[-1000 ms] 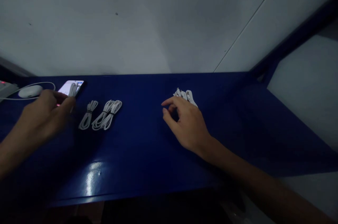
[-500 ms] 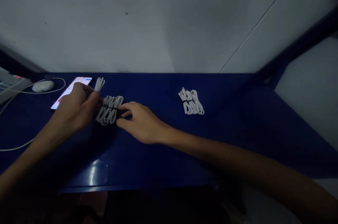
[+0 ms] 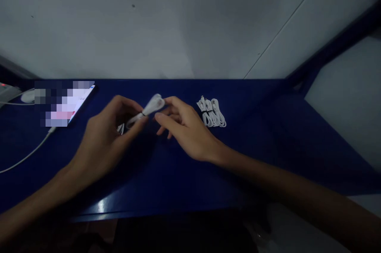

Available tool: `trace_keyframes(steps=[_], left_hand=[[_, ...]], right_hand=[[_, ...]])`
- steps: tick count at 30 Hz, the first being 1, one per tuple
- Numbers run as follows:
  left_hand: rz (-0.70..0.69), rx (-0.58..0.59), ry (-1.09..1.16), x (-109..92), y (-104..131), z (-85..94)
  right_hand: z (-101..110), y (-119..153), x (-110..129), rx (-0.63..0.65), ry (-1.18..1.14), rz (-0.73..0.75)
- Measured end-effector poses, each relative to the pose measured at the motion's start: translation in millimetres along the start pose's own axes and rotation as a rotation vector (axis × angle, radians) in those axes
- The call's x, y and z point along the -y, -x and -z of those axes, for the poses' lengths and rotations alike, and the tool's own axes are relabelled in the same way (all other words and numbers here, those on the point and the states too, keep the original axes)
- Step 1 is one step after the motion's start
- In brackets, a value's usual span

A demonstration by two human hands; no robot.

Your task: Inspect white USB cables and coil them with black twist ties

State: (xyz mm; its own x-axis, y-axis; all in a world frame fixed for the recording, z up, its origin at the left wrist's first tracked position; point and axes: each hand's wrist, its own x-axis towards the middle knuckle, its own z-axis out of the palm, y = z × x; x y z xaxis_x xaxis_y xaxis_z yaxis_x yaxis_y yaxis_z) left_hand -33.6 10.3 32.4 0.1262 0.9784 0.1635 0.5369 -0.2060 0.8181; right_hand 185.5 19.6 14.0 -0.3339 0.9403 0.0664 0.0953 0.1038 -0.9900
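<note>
A white cable (image 3: pixel 153 104), coiled and bound near its middle by a black tie, is held above the blue table. My left hand (image 3: pixel 110 132) pinches it at the tie between thumb and fingers. My right hand (image 3: pixel 190 128) is beside its looped right end, thumb and fingers apart; the index fingertip meets or nearly meets the loop. White strands of another cable bundle (image 3: pixel 120 128) peek out under my left hand, which hides the remainder. Several coiled white cables with black ties (image 3: pixel 212 113) lie side by side to the right of my right hand.
A lit phone (image 3: pixel 79 104), partly pixelated, lies at the left with a white charging lead (image 3: pixel 35 151) in it. Farther left are a white rounded object (image 3: pixel 28 96) and a white block with a red light (image 3: pixel 7 91). A grey wall (image 3: pixel 166 26) rises behind the blue table (image 3: pixel 178 181).
My left hand has moved right, lifting a single coiled cable off the table. My right hand has left the grouped bundle and moved right and slightly up. The view has shifted slightly.
</note>
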Motion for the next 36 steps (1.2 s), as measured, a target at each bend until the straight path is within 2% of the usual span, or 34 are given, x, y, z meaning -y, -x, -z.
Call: trace_keyframes(steps=[3,5,9,14,17,23,30,36], left_hand=[[-0.115,0.078,0.062,-1.8,-2.9,-25.4],[-0.124,0.083,0.189,-3.8,-7.5,-37.6],[0.056,0.076,0.497,0.1,-14.1,-49.3],[0.219,0.141,0.762,12.6,-12.6,-49.9],[0.244,0.148,0.777,15.9,-10.6,-48.5],[0.245,0.256,0.696,18.3,-7.0,-44.8],[0.209,0.232,0.633,10.2,-1.4,-46.3],[0.163,0.191,0.568,6.0,-1.6,-45.3]], right_hand=[[10.1,1.5,-15.5,-0.064,-0.077,0.004],[15.0,2.1,-23.7,-0.101,-0.130,0.004],[22.6,4.4,-27.8,-0.149,-0.290,0.024],[26.4,10.1,-20.3,-0.070,-0.255,0.043],[22.0,15.0,-20.4,-0.091,-0.106,0.108],[10.3,22.9,-26.3,-0.204,0.169,0.248],[8.1,29.6,-28.0,-0.298,0.529,0.410],[6.3,33.4,-30.3,-0.280,0.553,0.500]])
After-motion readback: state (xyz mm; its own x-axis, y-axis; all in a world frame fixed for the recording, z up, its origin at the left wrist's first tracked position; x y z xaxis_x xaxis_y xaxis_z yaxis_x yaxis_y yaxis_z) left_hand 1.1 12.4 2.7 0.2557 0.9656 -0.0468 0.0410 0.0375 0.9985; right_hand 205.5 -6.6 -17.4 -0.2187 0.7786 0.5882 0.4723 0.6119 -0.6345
